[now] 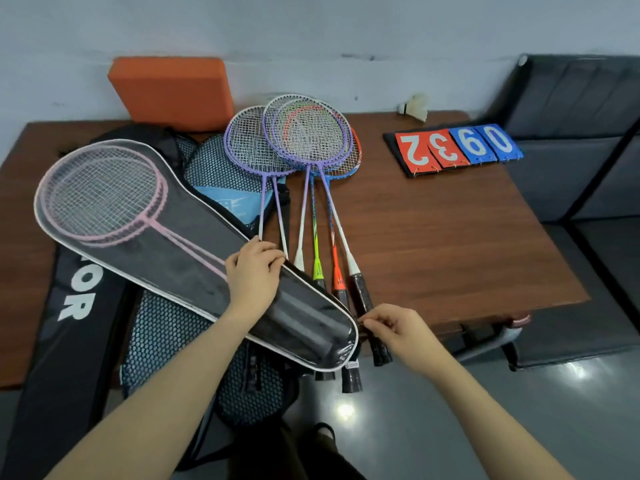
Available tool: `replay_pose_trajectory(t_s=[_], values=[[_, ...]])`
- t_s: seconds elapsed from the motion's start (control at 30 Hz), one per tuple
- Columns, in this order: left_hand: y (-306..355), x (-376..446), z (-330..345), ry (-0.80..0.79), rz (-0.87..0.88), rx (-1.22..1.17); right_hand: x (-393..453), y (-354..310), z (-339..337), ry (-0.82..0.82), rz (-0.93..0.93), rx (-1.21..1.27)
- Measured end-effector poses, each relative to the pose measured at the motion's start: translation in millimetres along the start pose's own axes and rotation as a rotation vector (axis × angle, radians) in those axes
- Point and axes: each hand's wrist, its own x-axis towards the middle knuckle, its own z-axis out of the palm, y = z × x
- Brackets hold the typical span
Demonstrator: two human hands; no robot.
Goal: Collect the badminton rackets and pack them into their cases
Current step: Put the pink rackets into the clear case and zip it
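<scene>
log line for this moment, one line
left hand holds mesh case | pink rackets inside | right hand pinches at case end, likely zipper | loose rackets on table

I see a see-through black case (166, 237) with white piping lying slantwise over the worktop's left part, two pink rackets (104, 195) inside it, heads far-left. Beside it loose rackets (304, 147), purple, blue, green and orange, fan out with handles toward me. Mesh cases (166, 327) lie underneath.
</scene>
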Motion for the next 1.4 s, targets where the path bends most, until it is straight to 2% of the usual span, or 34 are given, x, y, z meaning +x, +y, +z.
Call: replay_pose_trajectory(t_s=[0.07,0.2,0.47,0.7,0.8,0.93,1.1,1.2,1.3,1.4], values=[[6.2,-3.4,-1.0,-0.042,0.060,0.049,-5.0,3.2,5.4,0.046,0.013,0.043],[28.7,-33.6,5.3,-0.358,0.366,0.044,-2.4,-1.5,14.5,0.088,0.007,0.093],[50.0,-38.5,18.0,-0.329,0.381,0.122,-17.0,10.2,6.4,0.008,0.056,0.007],[57.4,-39.4,24.6,-0.225,0.247,0.036,-12.3,11.6,3.6,0.016,0.059,-0.121],[48.5,-44.5,13.1,-0.141,0.181,-0.013,-2.8,3.6,6.9,0.087,0.034,-0.141],[13.9,-53.4,-13.6,-0.099,-0.045,0.050,21.6,-21.8,19.3,0.168,-0.073,-0.166],[-25.4,-54.9,-40.7,-0.023,-0.387,0.164,82.2,-66.6,51.5,0.080,-0.215,-0.357],[-46.4,-54.3,-51.4,-0.022,-0.555,0.183,119.0,-87.7,72.2,-0.042,-0.179,-0.522],[-56.0,-55.4,-51.8,-0.058,-0.554,0.119,145.4,-100.5,81.3,-0.115,-0.154,-0.665],[-57.3,-55.2,-48.0,-0.051,-0.541,0.017,160.0,-103.4,80.2,-0.182,-0.148,-0.649]])
